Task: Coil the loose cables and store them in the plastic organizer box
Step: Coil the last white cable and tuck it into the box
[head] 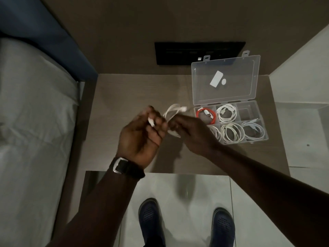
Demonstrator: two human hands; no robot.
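Both hands hold a short white cable [173,109] above the bedside table. My left hand [140,134] grips one plug end between its fingers. My right hand [192,132] pinches the cable's loops just to the right of it. The clear plastic organizer box [266,128] stands open at the table's right, its lid [226,81] tilted back. A red coiled cable [205,114] fills the top-left compartment. White coiled cables [227,113] lie in several other compartments. The top-right compartment [246,111] holds nothing.
The wooden bedside table [124,97] has its front edge near my wrists. A bed with a white sheet [35,113] lies to the left. A black wall panel [178,52] sits behind the box. My two dark shoes [151,218] stand on the tiled floor below.
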